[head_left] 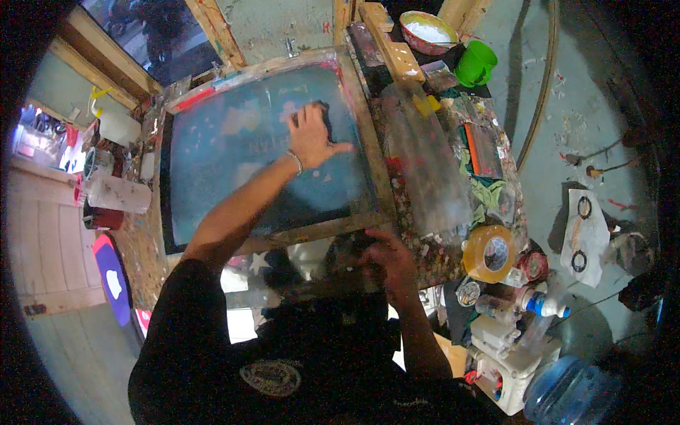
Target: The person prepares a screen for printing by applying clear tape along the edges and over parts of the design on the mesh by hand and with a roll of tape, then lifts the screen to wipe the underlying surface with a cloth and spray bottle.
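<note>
A wood-framed screen (pixel 212 170) with blue-grey mesh and faint shapes and lettering lies on a paint-stained bench. My left hand (pixel 313 137) rests on the upper right of the mesh, thumb and fingers apart. Below the screen's lower right edge, my right hand (pixel 386 258) is at or close to the frame; its fingers are dim and blurred, so their grip is unclear. A glossy dark panel with pale star shapes (pixel 262 262) shows beneath that lower edge.
At right are a tape roll (pixel 489 253), orange squeegee (pixel 476 149), green mug (pixel 474 64), bowl (pixel 428 33), plastic bottles (pixel 542 304) and a water jug (pixel 567 393). White containers (pixel 117 191) crowd the left edge, above a purple board (pixel 112 280). Walls bound the bench.
</note>
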The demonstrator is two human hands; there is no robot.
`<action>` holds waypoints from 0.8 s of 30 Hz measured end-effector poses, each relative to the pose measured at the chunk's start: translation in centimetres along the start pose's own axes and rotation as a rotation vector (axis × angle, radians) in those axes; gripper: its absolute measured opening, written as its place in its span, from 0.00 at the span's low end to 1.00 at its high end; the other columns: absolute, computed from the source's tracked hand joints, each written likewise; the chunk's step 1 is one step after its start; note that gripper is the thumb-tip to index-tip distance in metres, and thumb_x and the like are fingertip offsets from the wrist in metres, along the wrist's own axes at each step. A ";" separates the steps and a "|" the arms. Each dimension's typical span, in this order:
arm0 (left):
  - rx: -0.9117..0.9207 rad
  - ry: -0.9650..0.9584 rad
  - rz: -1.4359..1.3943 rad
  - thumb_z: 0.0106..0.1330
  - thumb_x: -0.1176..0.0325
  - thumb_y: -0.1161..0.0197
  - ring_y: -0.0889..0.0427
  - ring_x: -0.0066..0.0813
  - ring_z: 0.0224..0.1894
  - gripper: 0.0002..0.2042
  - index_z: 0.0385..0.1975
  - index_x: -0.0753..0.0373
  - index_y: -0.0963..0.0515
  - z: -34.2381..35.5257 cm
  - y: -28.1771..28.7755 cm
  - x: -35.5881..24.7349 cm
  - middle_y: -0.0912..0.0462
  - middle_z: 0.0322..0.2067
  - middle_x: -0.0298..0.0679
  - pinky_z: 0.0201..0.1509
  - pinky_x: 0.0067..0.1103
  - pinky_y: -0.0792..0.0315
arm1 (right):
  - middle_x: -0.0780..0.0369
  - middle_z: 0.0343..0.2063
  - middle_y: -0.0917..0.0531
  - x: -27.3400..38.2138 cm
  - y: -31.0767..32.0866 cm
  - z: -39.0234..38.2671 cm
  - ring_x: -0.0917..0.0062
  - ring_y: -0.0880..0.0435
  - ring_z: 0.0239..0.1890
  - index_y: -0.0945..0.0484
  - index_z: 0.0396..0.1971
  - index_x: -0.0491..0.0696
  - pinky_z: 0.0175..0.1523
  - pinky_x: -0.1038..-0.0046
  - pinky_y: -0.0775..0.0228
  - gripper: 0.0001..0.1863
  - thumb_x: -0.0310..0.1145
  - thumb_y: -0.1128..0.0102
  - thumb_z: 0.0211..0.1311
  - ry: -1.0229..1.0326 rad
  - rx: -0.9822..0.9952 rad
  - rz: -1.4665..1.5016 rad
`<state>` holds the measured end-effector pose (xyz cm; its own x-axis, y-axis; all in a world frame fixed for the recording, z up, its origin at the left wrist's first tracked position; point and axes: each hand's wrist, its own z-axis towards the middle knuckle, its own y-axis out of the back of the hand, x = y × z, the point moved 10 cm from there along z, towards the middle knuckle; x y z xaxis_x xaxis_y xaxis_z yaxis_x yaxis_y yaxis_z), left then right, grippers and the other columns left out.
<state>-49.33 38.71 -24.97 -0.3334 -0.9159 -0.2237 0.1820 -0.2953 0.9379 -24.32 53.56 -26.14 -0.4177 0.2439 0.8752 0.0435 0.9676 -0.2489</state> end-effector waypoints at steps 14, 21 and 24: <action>-0.053 -0.115 -0.045 0.54 0.49 0.33 0.40 0.47 0.59 0.38 0.57 0.68 0.40 0.7 -0.7 -2.2 0.37 0.53 0.49 0.59 0.47 0.47 | 0.64 0.26 0.20 0.1 2.5 -0.1 0.84 0.25 0.23 0.24 0.48 0.46 0.26 0.81 0.32 0.14 0.29 0.46 0.62 0.003 -0.093 0.010; -0.122 0.085 0.069 0.53 0.52 0.32 0.39 0.48 0.59 0.37 0.58 0.67 0.39 4.4 -2.8 1.0 0.36 0.54 0.48 0.59 0.50 0.47 | 0.64 0.27 0.20 -0.8 4.2 0.2 0.83 0.24 0.24 0.25 0.50 0.46 0.29 0.81 0.31 0.15 0.29 0.45 0.63 0.022 -0.157 0.034; -0.156 -0.077 -0.037 0.53 0.53 0.32 0.36 0.46 0.58 0.36 0.59 0.65 0.38 4.2 -4.0 -0.2 0.34 0.54 0.47 0.59 0.49 0.46 | 0.63 0.28 0.20 -0.7 7.0 -0.3 0.83 0.23 0.25 0.26 0.51 0.45 0.30 0.81 0.31 0.16 0.28 0.43 0.63 0.096 -0.254 -0.108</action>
<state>-53.83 41.26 -27.59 -0.4116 -0.8817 -0.2305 0.3077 -0.3725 0.8755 -23.47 60.15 -28.33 -0.3451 0.1316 0.9293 0.2339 0.9709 -0.0506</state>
